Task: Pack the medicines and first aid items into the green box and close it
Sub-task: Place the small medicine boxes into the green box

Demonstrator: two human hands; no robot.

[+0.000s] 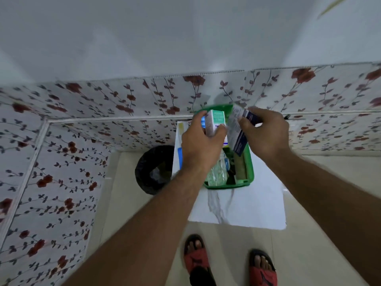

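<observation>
Head view: both bare arms reach forward and down over a small white table (257,207), with feet in red sandals (195,259) on the pale floor below.
Left hand (201,145): closed round a white and teal medicine carton (215,122), thumb on the near face, fingers wrapped behind, the carton upright and lifted above the box.
Right hand (266,131): pinching a white and dark blue medicine carton (238,129) at its upper end, so that it hangs tilted with its lower corner dipping towards the box.
The two cartons: side by side, very close together; contact between them is not clear through the blur.
Green box (250,174): open and sitting on the table against the flowered wall (103,104), its near rim and right wall plain to see.
Inside the box: a clear crinkled plastic packet (216,174) on the left, a brownish rolled bandage (240,166) lying along the right wall, and something dark between them, too blurred to name.
Green lid (214,108): only an edge shows behind the hands, at the back of the box.
Beside the table: a bin lined with a black bag (154,170) stands on the floor to the left.
Behind the left hand: white and blue packaging (180,141) lies on the table, mostly hidden.
</observation>
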